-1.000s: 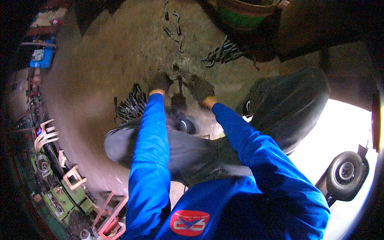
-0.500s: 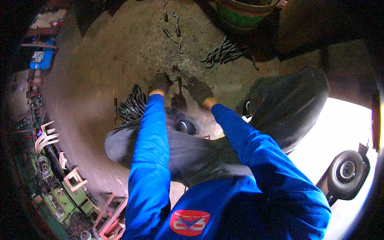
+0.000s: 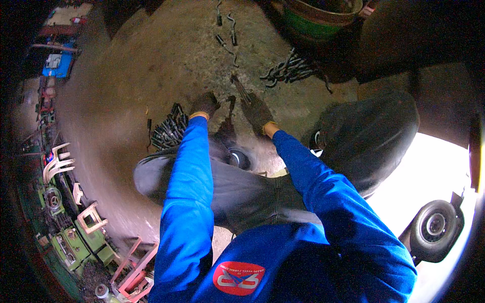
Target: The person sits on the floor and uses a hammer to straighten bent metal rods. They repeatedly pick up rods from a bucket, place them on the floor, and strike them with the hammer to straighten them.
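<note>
My right hand (image 3: pixel 257 111), in a dark glove with a yellow-orange cuff, is closed round a slim metal rod-like tool (image 3: pixel 240 89). The tool points away from me, its far tip close to the floor. To its left, my left hand (image 3: pixel 205 104), gloved the same way, is low over the floor with its fingers curled; what they hold, if anything, is hidden. A dark, narrow piece (image 3: pixel 231 101) shows between the two hands, touching neither as far as I can see. Beyond them lie several loose bent metal rods (image 3: pixel 233 30) with thick dark ends.
A heap of dark rods (image 3: pixel 171 130) lies by my left knee, another pile (image 3: pixel 288 69) to the far right. Behind that pile stands a round green container (image 3: pixel 318 22). Green machinery (image 3: pixel 70 247) and pale plastic chairs (image 3: pixel 58 161) line the left; a wheel (image 3: pixel 434 224) is at right.
My hands have drawn slightly apart. The tool in my right hand now shows more plainly and points more directly away from me. The whole view has shifted a little.
</note>
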The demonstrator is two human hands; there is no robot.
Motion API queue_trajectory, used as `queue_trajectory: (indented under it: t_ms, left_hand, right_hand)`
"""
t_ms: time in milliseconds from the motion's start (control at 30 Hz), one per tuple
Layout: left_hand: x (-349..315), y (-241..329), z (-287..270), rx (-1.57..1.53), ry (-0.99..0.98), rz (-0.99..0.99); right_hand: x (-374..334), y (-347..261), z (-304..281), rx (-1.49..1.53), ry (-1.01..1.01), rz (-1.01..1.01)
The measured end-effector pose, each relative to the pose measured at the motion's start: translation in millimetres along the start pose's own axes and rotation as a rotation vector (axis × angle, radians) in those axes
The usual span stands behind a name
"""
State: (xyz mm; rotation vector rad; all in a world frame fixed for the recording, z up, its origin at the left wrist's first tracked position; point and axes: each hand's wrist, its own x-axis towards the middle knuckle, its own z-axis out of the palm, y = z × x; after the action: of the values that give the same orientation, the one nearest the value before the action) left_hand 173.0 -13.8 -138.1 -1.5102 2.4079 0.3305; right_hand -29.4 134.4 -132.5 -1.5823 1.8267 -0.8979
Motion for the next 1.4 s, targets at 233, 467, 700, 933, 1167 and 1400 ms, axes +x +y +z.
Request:
queue_trajectory:
  t_ms: [233, 467, 700, 933, 1167, 1400]
  left_hand:
    - [2, 21, -6, -0.121, -0.109, -0.058]
    - [3, 2, 0, -0.177, -0.059, -0.093]
    - [11, 14, -2, -0.119, -0.164, -0.119]
    - [16, 6, -1, -0.122, -0.225, -0.122]
    - [0, -41, -1, -0.169, -0.097, -0.261]
    - [-12, 43, -57, -0.225, -0.234, -0.26]
  right_hand:
    - [-14, -8, -10, 0.117, -0.288, 0.201]
    - [-10, -16, 7, 0.098, -0.172, 0.157]
    - [-15, 10, 12, -0.099, -0.43, 0.027]
    - [-11, 9, 18, -0.075, -0.294, -0.056]
    - [-6, -54, 1, 0.089, -0.337, 0.015]
    - [-14, -33, -27, 0.139, -0.181, 0.207]
